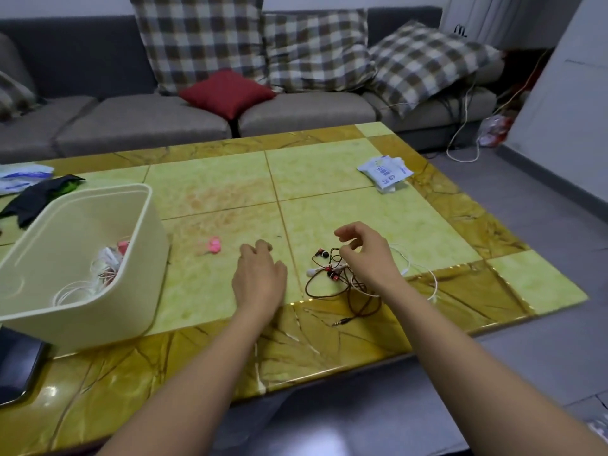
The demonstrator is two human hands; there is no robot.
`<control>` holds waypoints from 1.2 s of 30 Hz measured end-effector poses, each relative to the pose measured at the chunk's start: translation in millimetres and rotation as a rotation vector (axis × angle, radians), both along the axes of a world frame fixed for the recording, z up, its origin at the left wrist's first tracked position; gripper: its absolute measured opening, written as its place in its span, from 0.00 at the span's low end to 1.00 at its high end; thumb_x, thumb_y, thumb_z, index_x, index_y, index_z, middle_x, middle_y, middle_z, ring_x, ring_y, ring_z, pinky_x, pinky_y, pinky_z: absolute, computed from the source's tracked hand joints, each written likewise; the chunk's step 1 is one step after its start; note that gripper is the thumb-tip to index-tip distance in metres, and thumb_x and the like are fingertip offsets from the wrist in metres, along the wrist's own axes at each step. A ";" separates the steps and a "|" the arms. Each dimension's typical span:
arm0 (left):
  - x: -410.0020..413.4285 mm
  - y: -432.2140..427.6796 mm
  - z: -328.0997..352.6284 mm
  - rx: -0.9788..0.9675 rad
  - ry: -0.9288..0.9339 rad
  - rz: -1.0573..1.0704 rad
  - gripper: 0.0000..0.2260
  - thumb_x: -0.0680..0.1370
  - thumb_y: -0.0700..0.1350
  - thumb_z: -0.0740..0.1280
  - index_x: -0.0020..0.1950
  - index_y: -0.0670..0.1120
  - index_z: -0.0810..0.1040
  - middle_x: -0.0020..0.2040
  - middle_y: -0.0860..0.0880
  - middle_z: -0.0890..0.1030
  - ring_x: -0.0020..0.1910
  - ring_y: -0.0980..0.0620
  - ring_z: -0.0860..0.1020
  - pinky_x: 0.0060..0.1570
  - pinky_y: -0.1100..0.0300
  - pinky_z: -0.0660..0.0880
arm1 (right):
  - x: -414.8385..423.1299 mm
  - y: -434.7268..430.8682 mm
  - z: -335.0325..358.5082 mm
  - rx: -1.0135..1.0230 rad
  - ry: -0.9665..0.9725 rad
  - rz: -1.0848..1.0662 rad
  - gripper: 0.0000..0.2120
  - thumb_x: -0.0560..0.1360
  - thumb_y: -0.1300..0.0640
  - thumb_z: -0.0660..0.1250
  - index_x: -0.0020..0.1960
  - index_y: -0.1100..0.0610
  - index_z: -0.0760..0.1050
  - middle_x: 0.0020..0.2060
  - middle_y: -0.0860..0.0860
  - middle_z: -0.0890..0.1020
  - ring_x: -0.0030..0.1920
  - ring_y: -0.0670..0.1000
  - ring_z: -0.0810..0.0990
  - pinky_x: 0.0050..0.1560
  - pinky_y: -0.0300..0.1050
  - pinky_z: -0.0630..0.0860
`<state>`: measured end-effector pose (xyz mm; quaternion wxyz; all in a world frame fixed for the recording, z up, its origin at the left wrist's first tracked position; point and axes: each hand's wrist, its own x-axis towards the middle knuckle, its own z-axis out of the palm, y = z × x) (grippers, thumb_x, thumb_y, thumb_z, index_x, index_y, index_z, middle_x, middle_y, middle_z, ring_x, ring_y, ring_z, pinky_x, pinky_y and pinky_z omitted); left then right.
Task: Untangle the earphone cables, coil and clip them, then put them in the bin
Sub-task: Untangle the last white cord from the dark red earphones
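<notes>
A tangle of dark brown earphone cable (342,291) with red earbuds lies near the table's front edge, mixed with a white earphone cable (424,274) that trails to the right. My right hand (365,255) hovers over the tangle with fingers loosely curled, holding nothing that I can see. My left hand (260,278) rests just left of the tangle, fingers relaxed and empty. A pink clip (213,245) lies on the table further left. The cream bin (138,245) stands at the left with coiled white earphones and a pink clip inside.
The yellow-green tiled table (214,185) holds a white packet (385,172) at the far right, dark cloth (36,199) and a plastic bag behind the bin, and a dark phone (16,366) at the front left. A grey sofa with cushions stands behind.
</notes>
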<state>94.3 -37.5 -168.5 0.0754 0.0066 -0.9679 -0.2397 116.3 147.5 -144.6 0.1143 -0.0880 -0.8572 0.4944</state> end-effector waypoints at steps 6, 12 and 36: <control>14.2 32.8 -12.7 -0.013 -0.172 -0.263 0.17 0.76 0.57 0.67 0.60 0.50 0.73 0.56 0.49 0.71 0.56 0.48 0.73 0.49 0.55 0.72 | 6.9 12.3 -14.5 0.322 -0.297 0.182 0.31 0.70 0.52 0.75 0.71 0.50 0.70 0.63 0.54 0.73 0.66 0.55 0.69 0.64 0.49 0.69; 10.4 35.0 -8.4 -0.001 -0.109 -0.236 0.06 0.79 0.52 0.66 0.50 0.50 0.75 0.49 0.50 0.76 0.46 0.49 0.76 0.40 0.57 0.73 | 5.4 18.4 -15.4 0.104 -0.131 0.064 0.02 0.71 0.58 0.73 0.44 0.54 0.83 0.39 0.49 0.83 0.42 0.48 0.80 0.40 0.40 0.73; 5.7 39.3 23.4 0.796 -0.324 -0.331 0.14 0.80 0.52 0.63 0.51 0.43 0.82 0.43 0.46 0.83 0.36 0.55 0.76 0.35 0.65 0.72 | -0.3 7.2 3.0 -0.255 -0.095 0.182 0.15 0.76 0.49 0.70 0.34 0.56 0.81 0.29 0.56 0.72 0.32 0.56 0.65 0.39 0.45 0.66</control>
